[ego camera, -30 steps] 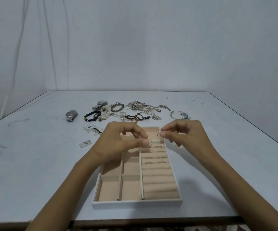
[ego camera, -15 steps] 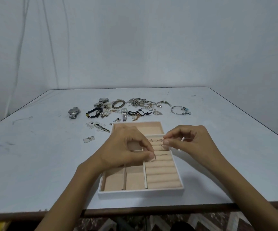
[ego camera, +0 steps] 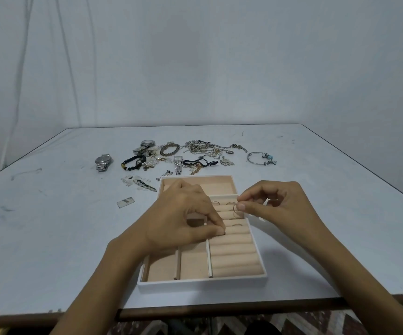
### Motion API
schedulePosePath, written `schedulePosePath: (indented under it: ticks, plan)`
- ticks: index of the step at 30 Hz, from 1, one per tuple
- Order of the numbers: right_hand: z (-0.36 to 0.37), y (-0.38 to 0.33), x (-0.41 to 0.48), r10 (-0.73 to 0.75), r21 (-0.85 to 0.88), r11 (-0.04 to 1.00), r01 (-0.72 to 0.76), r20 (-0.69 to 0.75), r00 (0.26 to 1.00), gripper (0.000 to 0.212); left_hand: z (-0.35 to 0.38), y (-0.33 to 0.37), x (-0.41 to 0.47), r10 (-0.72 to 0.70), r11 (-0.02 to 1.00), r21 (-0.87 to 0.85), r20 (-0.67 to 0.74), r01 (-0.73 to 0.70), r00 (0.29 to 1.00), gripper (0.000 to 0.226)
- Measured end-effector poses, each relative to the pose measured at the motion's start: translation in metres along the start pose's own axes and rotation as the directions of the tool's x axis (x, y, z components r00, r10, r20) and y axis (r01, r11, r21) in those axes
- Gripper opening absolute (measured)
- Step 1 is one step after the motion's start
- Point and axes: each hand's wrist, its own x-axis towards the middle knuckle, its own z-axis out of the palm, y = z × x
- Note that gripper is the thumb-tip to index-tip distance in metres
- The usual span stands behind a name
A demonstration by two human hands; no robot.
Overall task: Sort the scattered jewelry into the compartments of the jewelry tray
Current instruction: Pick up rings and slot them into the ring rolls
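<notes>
A white jewelry tray [ego camera: 203, 284] with beige lining lies at the near table edge. My left hand [ego camera: 183, 221] is over its middle, thumb and fingertips pinched down into a slot of the ring rolls [ego camera: 234, 252]; the ring seen in it earlier is hidden under them. My right hand [ego camera: 277, 204] pinches a thin silver ring [ego camera: 235, 209] above the upper rolls. Three rings sit in the rolls [ego camera: 216, 203] [ego camera: 230, 203] [ego camera: 236, 224]. The scattered jewelry [ego camera: 203, 148] lies beyond the tray.
Behind the tray lie watches [ego camera: 104, 162] [ego camera: 145, 145] [ego camera: 177, 164], a black bead bracelet [ego camera: 133, 163], chains and a silver bangle [ego camera: 259, 158]. Small pieces [ego camera: 142, 184] and a tag [ego camera: 125, 202] lie left of the tray. The table's front edge runs just below the tray.
My left hand has moved down from above the tray into the ring rolls with its ring. My right hand has stayed over the upper rolls, still holding its ring.
</notes>
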Motion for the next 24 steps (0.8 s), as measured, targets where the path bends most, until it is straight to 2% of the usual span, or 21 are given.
schedulePosePath:
  ticks: [11, 15, 20, 24]
  plan:
    - [-0.0024, -0.0013, -0.0022, -0.011, -0.046, 0.999, 0.012, 0.021, 1.000, 0.009, 0.0002, -0.0043, -0.0005, -0.055, 0.996, -0.075, -0.003, 0.054, 0.999, 0.021]
    - [-0.0022, -0.0013, -0.0031, 0.011, -0.066, 0.998, -0.009, 0.030, 1.000, 0.009, 0.0026, -0.0048, 0.0006, -0.144, 0.980, -0.139, -0.004, 0.142, 0.990, 0.019]
    - [-0.0022, -0.0037, -0.0054, 0.021, -0.079, 0.997, -0.015, 0.085, 0.996, 0.010, 0.0028, -0.0048, 0.0017, -0.273, 0.905, -0.316, 0.086, 0.286, 0.958, 0.024]
    - [-0.0036, -0.0071, -0.0072, 0.046, -0.067, 0.997, -0.035, 0.171, 0.984, 0.010, 0.0031, -0.0067, -0.0001, -0.309, 0.894, -0.315, 0.080, 0.318, 0.948, 0.028]
